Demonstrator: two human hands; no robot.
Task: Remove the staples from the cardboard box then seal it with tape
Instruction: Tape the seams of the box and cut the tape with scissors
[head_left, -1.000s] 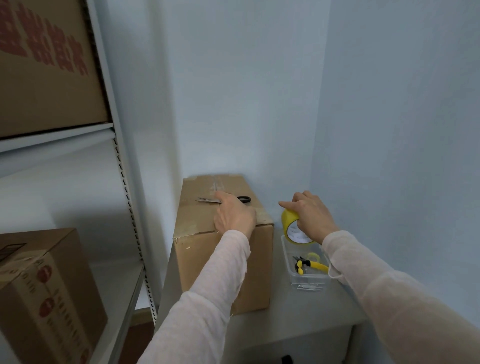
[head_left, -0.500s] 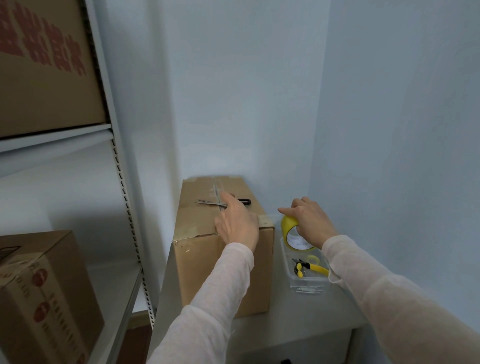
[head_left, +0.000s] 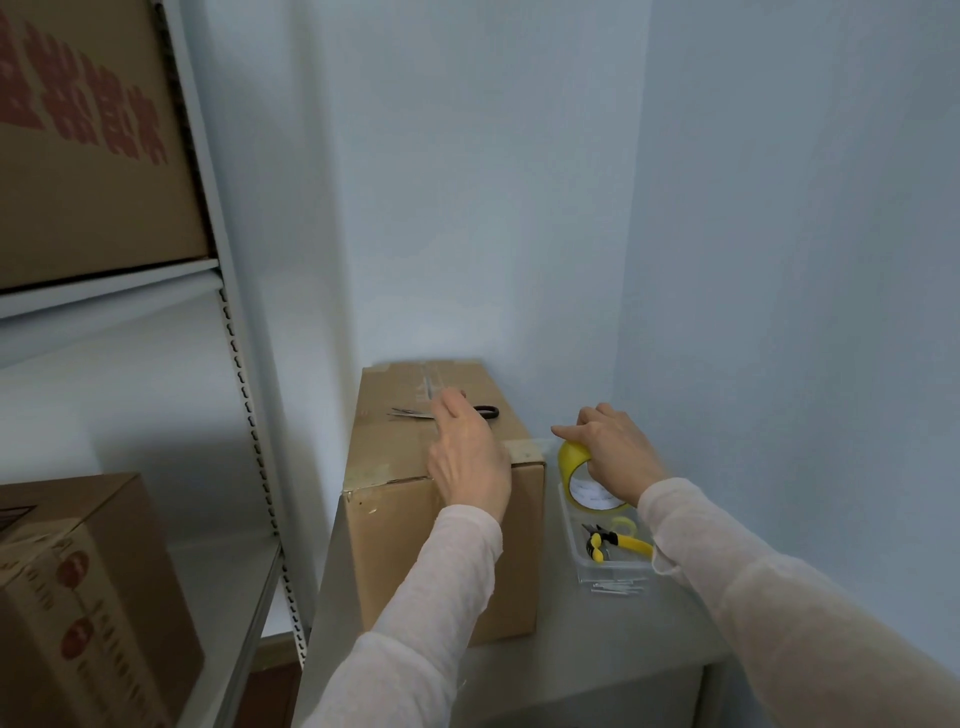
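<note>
Head view, 1 frame.

1. Brown cardboard box (head_left: 441, 545): centre of the frame, standing on the grey counter (head_left: 597, 654), flaps closed, far end close to the pale blue wall.
2. Left hand (head_left: 470, 457): palm down on the box top near its front edge, fingers straight and together, pointing away along the centre seam.
3. Steel scissors with black handles (head_left: 410, 413): lying crosswise on the box top. The left fingertips cover the middle, with blades showing to the left and 1 handle loop to the right.
4. Right hand (head_left: 613, 449): right of the box, fingers curled over the yellow roll of tape (head_left: 574, 467). The roll stands on edge at the far rim of item 5; whether it rests there cannot be told.
5. Clear plastic tray (head_left: 574, 551): on the counter just beside the box, holding yellow-handled pliers (head_left: 618, 543) and loose metal staples (head_left: 618, 588).
6. Grey metal shelf rack (head_left: 244, 415): left of the frame, carrying 2 printed cardboard cartons, 1 at upper left (head_left: 88, 156) and 1 at lower left (head_left: 78, 597).
</note>
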